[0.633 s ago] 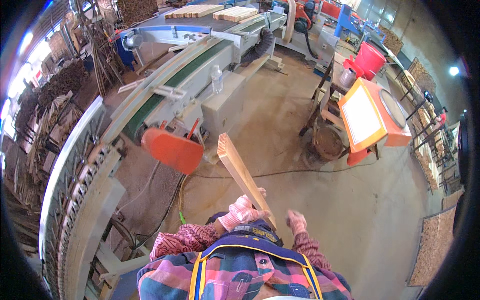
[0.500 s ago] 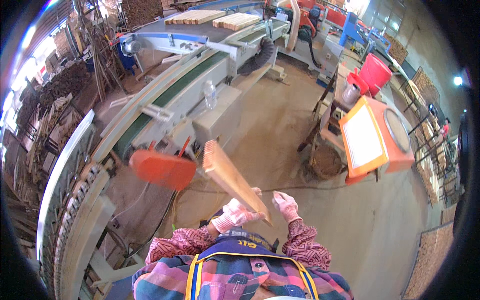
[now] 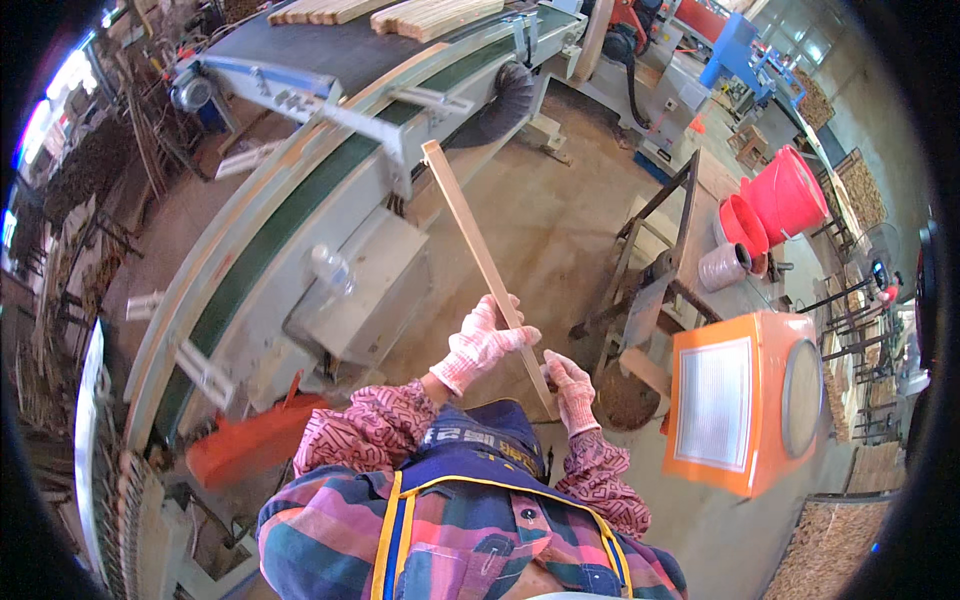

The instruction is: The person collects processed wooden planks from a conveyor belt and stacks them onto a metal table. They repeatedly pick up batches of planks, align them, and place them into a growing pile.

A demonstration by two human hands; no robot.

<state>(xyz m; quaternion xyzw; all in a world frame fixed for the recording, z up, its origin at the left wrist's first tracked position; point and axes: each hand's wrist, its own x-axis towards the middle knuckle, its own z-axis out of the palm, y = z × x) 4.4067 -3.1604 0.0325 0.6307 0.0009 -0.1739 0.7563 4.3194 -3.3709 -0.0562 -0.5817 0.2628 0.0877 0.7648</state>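
Observation:
A long, narrow wooden board (image 3: 468,220) is held aslant in front of my body, its narrow edge turned up and its far end pointing away toward the conveyor. My left hand (image 3: 483,347), in a pale pink-and-white knit glove, is closed around the board below its middle. My right hand (image 3: 572,392), gloved alike, is right beside the board's near end, its fingers curled and pinched together. Whether these fingers touch the board or hold something small cannot be made out.
A curved conveyor with a green belt (image 3: 262,240) runs along my left, a clear plastic bottle (image 3: 332,268) beside it. Wood pieces (image 3: 437,18) lie on the dark table beyond. At right are an orange box (image 3: 742,400), a wooden table (image 3: 708,205) and red buckets (image 3: 787,192).
The board has swung more upright and away from me, turning from its broad face to its narrow edge. My right hand has come closer to its near end. The view has shifted.

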